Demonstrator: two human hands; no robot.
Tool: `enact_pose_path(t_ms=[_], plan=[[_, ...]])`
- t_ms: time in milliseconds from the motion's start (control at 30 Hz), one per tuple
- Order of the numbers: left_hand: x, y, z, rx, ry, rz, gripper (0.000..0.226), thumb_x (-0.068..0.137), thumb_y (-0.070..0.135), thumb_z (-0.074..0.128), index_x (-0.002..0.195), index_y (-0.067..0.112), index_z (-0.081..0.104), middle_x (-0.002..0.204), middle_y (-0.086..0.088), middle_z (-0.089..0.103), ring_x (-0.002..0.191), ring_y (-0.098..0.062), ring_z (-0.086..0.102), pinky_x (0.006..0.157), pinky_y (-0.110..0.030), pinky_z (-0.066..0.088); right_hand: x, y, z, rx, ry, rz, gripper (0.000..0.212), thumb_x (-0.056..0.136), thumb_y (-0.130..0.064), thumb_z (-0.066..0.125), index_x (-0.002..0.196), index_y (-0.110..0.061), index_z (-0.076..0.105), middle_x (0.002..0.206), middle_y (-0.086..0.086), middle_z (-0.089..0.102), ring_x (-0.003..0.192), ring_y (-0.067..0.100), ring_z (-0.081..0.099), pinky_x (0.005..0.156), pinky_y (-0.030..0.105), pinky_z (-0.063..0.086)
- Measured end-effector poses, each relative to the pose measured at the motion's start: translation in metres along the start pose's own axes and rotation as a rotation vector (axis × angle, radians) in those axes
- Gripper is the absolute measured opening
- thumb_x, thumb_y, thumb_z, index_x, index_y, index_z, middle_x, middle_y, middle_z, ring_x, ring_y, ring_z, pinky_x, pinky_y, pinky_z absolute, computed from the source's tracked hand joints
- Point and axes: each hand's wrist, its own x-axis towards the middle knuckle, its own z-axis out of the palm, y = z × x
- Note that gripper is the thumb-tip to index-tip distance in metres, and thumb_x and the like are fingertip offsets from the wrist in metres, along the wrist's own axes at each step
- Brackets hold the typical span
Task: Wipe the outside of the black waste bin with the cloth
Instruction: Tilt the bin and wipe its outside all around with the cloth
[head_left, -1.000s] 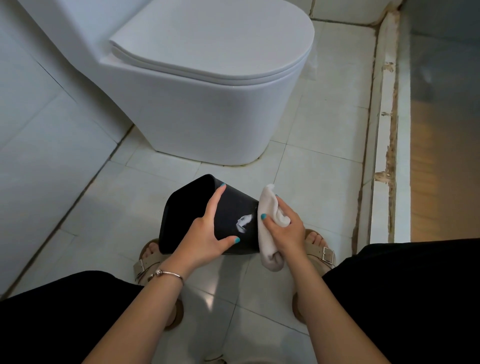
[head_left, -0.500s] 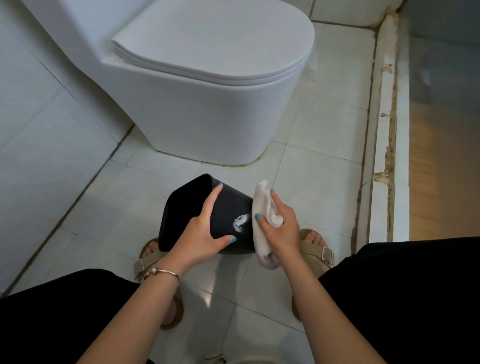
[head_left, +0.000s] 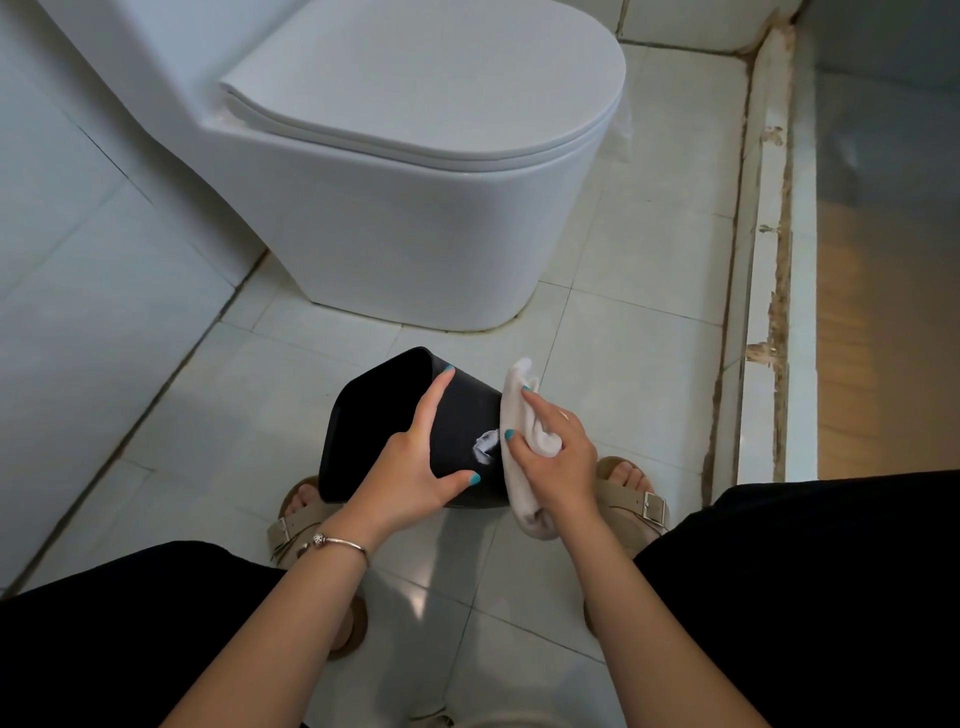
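Black waste bin sits tilted on the floor; the left hand grips its side, the right hand clutches the cloth against it.

Soft, even daylight; warm glow at 3 o'clock, pale glare on the floor tiles at 6 o'clock, wide-angle bending at edges.

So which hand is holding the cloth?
The right hand grips the white cloth against the black waste bin. The left hand only steadies the bin.
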Motion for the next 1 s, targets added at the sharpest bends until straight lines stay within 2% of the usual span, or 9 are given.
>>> enact_pose_path(t_ms=[100, 200, 267, 333, 467, 600, 733, 833, 1000], plan=[[0.001, -0.001, -0.001, -0.015, 0.003, -0.009, 0.114, 0.076, 0.017, 0.081, 0.144, 0.062, 0.002, 0.104, -0.005, 0.069, 0.085, -0.011, 0.069, 0.082, -0.036, 0.058, -0.003, -0.002, 0.002, 0.039, -0.022, -0.054, 0.049, 0.081, -0.018, 0.075, 0.117, -0.050, 0.061, 0.115, -0.017, 0.058, 0.105, -0.005, 0.054, 0.094, 0.010, 0.039], [0.001, -0.001, -0.002, -0.014, 0.004, -0.013, 0.113, 0.076, 0.017, 0.081, 0.144, 0.062, 0.003, 0.106, -0.007, 0.068, 0.088, -0.015, 0.069, 0.084, -0.038, 0.057, -0.001, 0.003, -0.002, 0.080, 0.007, 0.043, 0.047, 0.083, -0.021, 0.074, 0.123, -0.044, 0.063, 0.113, -0.020, 0.058, 0.102, -0.008, 0.054, 0.085, -0.001, 0.036], [0.001, 0.001, -0.003, -0.021, 0.008, -0.016, 0.112, 0.076, 0.017, 0.081, 0.144, 0.062, 0.004, 0.109, -0.002, 0.065, 0.093, -0.012, 0.067, 0.087, -0.034, 0.056, 0.003, 0.006, -0.005, 0.096, 0.052, 0.130, 0.047, 0.085, -0.021, 0.073, 0.126, -0.042, 0.061, 0.114, -0.020, 0.057, 0.100, -0.006, 0.054, 0.078, -0.004, 0.034], [0.001, 0.002, -0.002, -0.025, 0.009, -0.011, 0.112, 0.076, 0.016, 0.081, 0.144, 0.062, 0.004, 0.110, -0.001, 0.064, 0.094, -0.009, 0.066, 0.088, -0.030, 0.056, 0.006, 0.005, -0.006, 0.095, 0.067, 0.167, 0.048, 0.085, -0.022, 0.073, 0.127, -0.042, 0.061, 0.115, -0.019, 0.056, 0.102, -0.001, 0.052, 0.078, 0.000, 0.035], [-0.001, -0.001, 0.000, -0.023, 0.014, -0.010, 0.114, 0.076, 0.017, 0.082, 0.144, 0.062, 0.002, 0.106, -0.003, 0.068, 0.089, -0.011, 0.068, 0.085, -0.033, 0.057, -0.002, -0.003, 0.003, 0.111, 0.034, 0.095, 0.048, 0.081, -0.024, 0.075, 0.120, -0.048, 0.063, 0.109, -0.027, 0.056, 0.100, -0.005, 0.054, 0.090, 0.016, 0.039], [0.000, -0.004, -0.003, -0.038, 0.019, -0.021, 0.115, 0.075, 0.017, 0.083, 0.144, 0.061, 0.002, 0.112, -0.001, 0.066, 0.092, -0.008, 0.068, 0.086, -0.032, 0.057, -0.002, -0.009, 0.006, 0.127, -0.045, -0.032, 0.050, 0.080, -0.021, 0.076, 0.114, -0.055, 0.061, 0.115, -0.021, 0.059, 0.108, -0.006, 0.055, 0.095, 0.013, 0.041], [0.002, -0.002, -0.002, -0.033, 0.001, -0.016, 0.114, 0.075, 0.017, 0.083, 0.145, 0.060, 0.004, 0.116, 0.003, 0.063, 0.101, -0.007, 0.064, 0.087, -0.019, 0.051, 0.004, -0.002, -0.002, 0.118, 0.005, 0.074, 0.048, 0.082, -0.023, 0.076, 0.120, -0.048, 0.063, 0.110, -0.026, 0.058, 0.101, -0.012, 0.054, 0.091, 0.008, 0.040], [0.003, -0.001, 0.000, -0.024, -0.008, -0.013, 0.114, 0.075, 0.017, 0.083, 0.144, 0.062, 0.004, 0.110, 0.005, 0.063, 0.097, -0.005, 0.064, 0.082, -0.012, 0.049, 0.005, 0.001, -0.004, 0.128, 0.051, 0.136, 0.049, 0.082, -0.022, 0.076, 0.124, -0.042, 0.063, 0.113, -0.023, 0.058, 0.101, -0.006, 0.053, 0.083, 0.001, 0.036], [0.002, -0.001, -0.001, -0.019, 0.012, -0.011, 0.114, 0.075, 0.017, 0.083, 0.147, 0.057, 0.003, 0.108, 0.010, 0.062, 0.089, 0.008, 0.063, 0.079, -0.010, 0.050, -0.003, -0.013, 0.008, 0.158, -0.024, 0.007, 0.050, 0.081, -0.021, 0.076, 0.121, -0.047, 0.063, 0.118, -0.018, 0.060, 0.108, -0.006, 0.054, 0.092, 0.008, 0.039]])
